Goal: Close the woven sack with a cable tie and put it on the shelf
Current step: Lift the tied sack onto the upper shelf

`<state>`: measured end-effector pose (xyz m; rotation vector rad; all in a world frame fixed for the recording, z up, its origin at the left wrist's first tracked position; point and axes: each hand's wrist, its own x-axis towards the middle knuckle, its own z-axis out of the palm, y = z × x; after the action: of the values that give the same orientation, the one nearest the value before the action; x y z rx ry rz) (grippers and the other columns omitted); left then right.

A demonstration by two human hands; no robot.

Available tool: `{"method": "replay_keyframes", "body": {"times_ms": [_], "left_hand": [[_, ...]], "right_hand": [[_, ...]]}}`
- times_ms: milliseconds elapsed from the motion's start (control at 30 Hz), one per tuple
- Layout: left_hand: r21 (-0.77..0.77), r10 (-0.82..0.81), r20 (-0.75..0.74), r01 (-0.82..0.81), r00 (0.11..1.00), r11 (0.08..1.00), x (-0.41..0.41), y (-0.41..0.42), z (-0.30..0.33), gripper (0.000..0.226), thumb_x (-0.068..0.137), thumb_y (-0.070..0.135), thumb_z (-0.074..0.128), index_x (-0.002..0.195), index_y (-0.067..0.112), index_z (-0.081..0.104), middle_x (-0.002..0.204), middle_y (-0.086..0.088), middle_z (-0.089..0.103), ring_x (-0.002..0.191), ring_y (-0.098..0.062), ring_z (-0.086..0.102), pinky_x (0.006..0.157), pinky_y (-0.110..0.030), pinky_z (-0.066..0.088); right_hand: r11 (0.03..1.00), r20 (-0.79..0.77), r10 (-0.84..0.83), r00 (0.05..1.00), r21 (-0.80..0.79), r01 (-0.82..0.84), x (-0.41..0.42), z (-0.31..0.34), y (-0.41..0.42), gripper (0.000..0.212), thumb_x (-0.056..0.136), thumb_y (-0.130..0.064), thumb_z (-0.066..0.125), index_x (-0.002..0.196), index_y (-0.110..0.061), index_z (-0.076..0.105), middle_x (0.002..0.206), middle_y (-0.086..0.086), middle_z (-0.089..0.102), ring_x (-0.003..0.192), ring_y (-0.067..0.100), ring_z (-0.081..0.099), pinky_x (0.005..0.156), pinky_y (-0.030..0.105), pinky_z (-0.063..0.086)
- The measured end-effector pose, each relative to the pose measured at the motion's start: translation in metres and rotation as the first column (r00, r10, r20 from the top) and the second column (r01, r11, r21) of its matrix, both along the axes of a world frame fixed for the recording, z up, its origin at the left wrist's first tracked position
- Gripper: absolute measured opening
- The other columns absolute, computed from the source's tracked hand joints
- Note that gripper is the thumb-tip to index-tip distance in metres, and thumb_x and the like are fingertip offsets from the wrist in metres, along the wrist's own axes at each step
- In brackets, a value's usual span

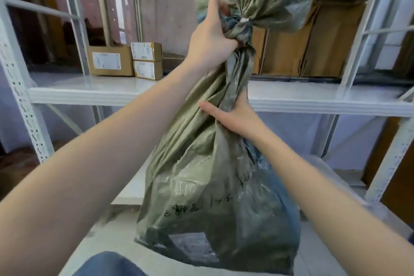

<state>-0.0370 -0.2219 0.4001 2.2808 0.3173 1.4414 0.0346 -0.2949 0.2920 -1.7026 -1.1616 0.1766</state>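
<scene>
Sack (201, 175) hangs upright before the shelf (89, 94), cable tie (244, 20) cinched. Left hand (210, 38) clenches the neck just below the tie; right hand (237, 116) grips lower, nearer the shelf's edge.

a storeroom: white metal shelving (89, 94) w/ labelled cardboard boxes (111, 60), flattened cartons (313, 47).

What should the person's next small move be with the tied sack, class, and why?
Probably lift the woven sack higher and forward onto the shelf. The cable tie already cinches its neck, the left hand grips just below the tie, the right hand steadies the middle, and the sack hangs in front of the shelf.
</scene>
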Motion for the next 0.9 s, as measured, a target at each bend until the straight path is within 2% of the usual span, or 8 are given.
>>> {"method": "replay_keyframes", "body": {"times_ms": [100,200,267,367,433,633,733,900], "left_hand": [[0.007,-0.102,0.041,0.102,0.994,0.995,0.0,-0.016,0.026,0.066,0.078,0.014,0.06,0.135,0.005,0.028,0.085,0.007,0.051,0.067,-0.015,0.051,0.065,-0.035,0.048],[0.05,-0.181,0.045,0.179,0.982,0.983,-0.011,-0.026,0.041,0.051,0.079,0.014,0.056,0.125,0.015,0.036,0.093,-0.002,0.055,0.084,-0.028,0.057,0.083,-0.049,0.05],[0.038,-0.262,0.043,0.261,0.964,0.965,-0.022,-0.027,0.047,0.046,0.081,0.01,0.055,0.121,0.02,0.038,0.104,0.007,0.054,0.094,-0.018,0.058,0.09,-0.045,0.051],[0.059,-0.343,-0.067,0.346,0.937,0.936,-0.041,-0.028,0.037,0.06,0.083,0.009,0.057,0.136,0.02,0.032,0.131,0.002,0.046,0.122,-0.014,0.052,0.103,-0.035,0.045],[0.204,-0.19,-0.152,0.219,0.97,0.954,-0.057,-0.03,0.02,0.071,0.084,0.022,0.061,0.145,0.025,0.023,0.152,-0.002,0.025,0.144,-0.015,0.021,0.116,-0.032,0.023],[0.442,0.159,-0.359,0.018,0.92,0.897,-0.112,-0.052,-0.042,0.095,0.063,0.083,0.048,0.143,0.051,0.008,0.156,0.022,-0.003,0.146,-0.007,-0.002,0.119,-0.047,0.013],[0.527,0.296,-0.337,-0.081,0.894,0.846,-0.114,-0.037,-0.04,0.1,0.06,0.086,0.046,0.143,0.051,0.003,0.158,0.016,0.001,0.147,-0.014,0.002,0.118,-0.049,0.018],[0.533,0.258,-0.233,-0.099,0.938,0.84,-0.107,-0.024,-0.015,0.095,0.068,0.072,0.058,0.146,0.038,0.016,0.151,0.01,0.028,0.138,-0.015,0.03,0.111,-0.039,0.034]], "right_hand": [[0.968,0.214,-0.215,0.953,0.179,0.178,-0.004,0.032,0.005,0.087,0.073,-0.058,0.067,0.137,-0.011,0.033,0.135,0.006,0.053,0.124,0.025,0.049,0.1,0.031,0.038],[0.925,0.493,-0.366,0.789,0.286,0.25,-0.004,0.066,0.006,0.042,0.089,-0.039,0.056,0.116,-0.006,0.056,0.113,0.012,0.065,0.108,0.032,0.057,0.087,0.035,0.042],[0.891,0.565,-0.445,0.695,0.361,0.276,-0.001,0.083,0.011,0.029,0.095,-0.03,0.049,0.107,-0.005,0.059,0.105,0.014,0.067,0.101,0.035,0.059,0.081,0.037,0.042],[0.871,0.524,-0.484,0.701,0.367,0.327,0.011,0.104,0.023,0.025,0.093,-0.023,0.046,0.105,-0.006,0.059,0.107,0.014,0.066,0.1,0.037,0.06,0.077,0.036,0.043],[0.866,0.531,-0.496,0.687,0.357,0.35,0.016,0.117,0.029,0.027,0.092,-0.027,0.044,0.105,-0.009,0.06,0.106,0.011,0.067,0.099,0.035,0.062,0.076,0.036,0.046],[0.84,0.486,-0.532,0.693,0.406,0.36,0.012,0.156,0.032,0.034,0.095,-0.032,0.044,0.103,-0.004,0.061,0.108,0.019,0.065,0.103,0.038,0.06,0.082,0.038,0.046],[0.835,0.475,-0.528,0.704,0.444,0.326,0.001,0.176,0.033,0.035,0.096,-0.031,0.044,0.107,-0.003,0.06,0.112,0.019,0.063,0.107,0.038,0.058,0.084,0.038,0.045],[0.797,0.464,-0.538,0.704,0.551,0.246,-0.008,0.222,0.026,0.034,0.096,-0.03,0.047,0.108,-0.002,0.06,0.112,0.017,0.065,0.108,0.035,0.058,0.086,0.035,0.043]]}}
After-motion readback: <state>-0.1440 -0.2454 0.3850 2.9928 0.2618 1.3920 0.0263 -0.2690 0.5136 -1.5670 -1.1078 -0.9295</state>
